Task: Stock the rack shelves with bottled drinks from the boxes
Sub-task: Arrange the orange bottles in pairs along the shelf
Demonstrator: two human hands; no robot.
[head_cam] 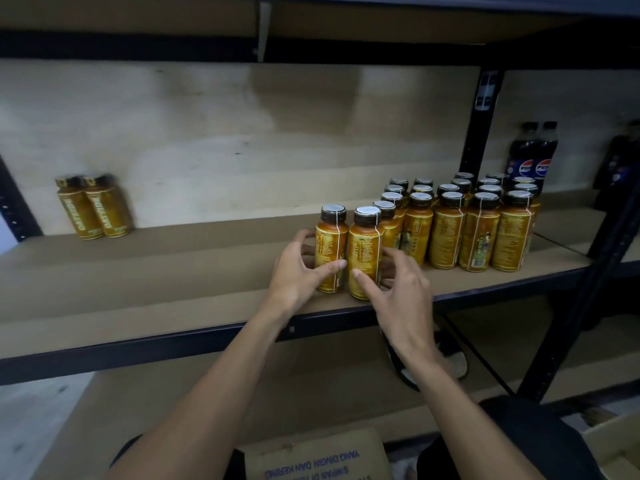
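Note:
Two golden-labelled bottles with dark caps stand side by side near the front edge of the brown shelf (173, 271). My left hand (298, 271) wraps the left bottle (330, 244), thumb across its front. My right hand (398, 289) holds the right bottle (365, 251), thumb on its label and fingers behind. Just to the right, several rows of the same bottles (481, 233) stand packed together. A cardboard box (318, 455) with blue print lies between my knees at the bottom.
A pair of the same golden bottles (93, 207) stands at the far left against the back board. Two dark cola bottles (533, 154) stand behind the black upright post (479, 126). A lower shelf (242, 393) runs beneath. Another box edge (620, 441) shows at bottom right.

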